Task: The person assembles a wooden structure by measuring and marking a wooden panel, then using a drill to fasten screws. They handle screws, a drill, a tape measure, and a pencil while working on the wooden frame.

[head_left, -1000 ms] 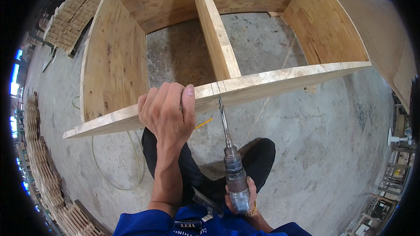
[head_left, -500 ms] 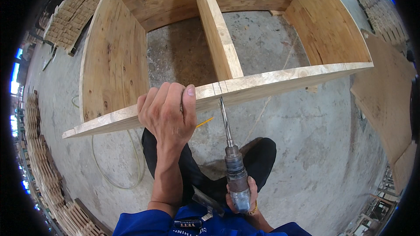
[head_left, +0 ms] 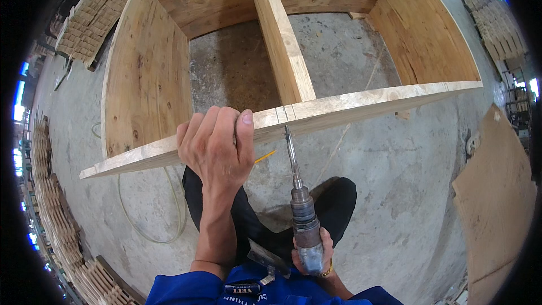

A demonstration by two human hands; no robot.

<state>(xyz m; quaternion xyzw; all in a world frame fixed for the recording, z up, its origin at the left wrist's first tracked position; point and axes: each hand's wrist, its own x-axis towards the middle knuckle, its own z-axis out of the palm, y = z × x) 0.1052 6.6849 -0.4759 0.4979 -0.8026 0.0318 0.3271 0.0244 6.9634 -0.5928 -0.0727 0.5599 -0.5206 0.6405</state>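
Observation:
My left hand [head_left: 217,144] is closed over the near board [head_left: 350,101] of an open wooden frame, thumb lying along its top edge. Low in front of me, my right hand [head_left: 324,248] grips the body of a worn grey power drill [head_left: 306,226]. Its long drill bit [head_left: 292,155] points away from me, with the tip at the board's near face, just under pencil lines drawn across the edge. Whether the tip has entered the wood I cannot tell. Behind those lines, an upright divider [head_left: 285,45] meets the board. A yellow pencil [head_left: 265,157] shows beside my left hand.
The frame's left side panel [head_left: 147,73] and right side panel [head_left: 426,34] stand on the concrete floor. A thin hose [head_left: 127,220] curls at the left. Stacked wood pieces [head_left: 93,22] line the far left. A brown sheet [head_left: 497,192] is at the right.
The brown sheet at the right has shifted toward the near side, uncovering floor and items behind it. My hands, the drill and the board have hardly moved.

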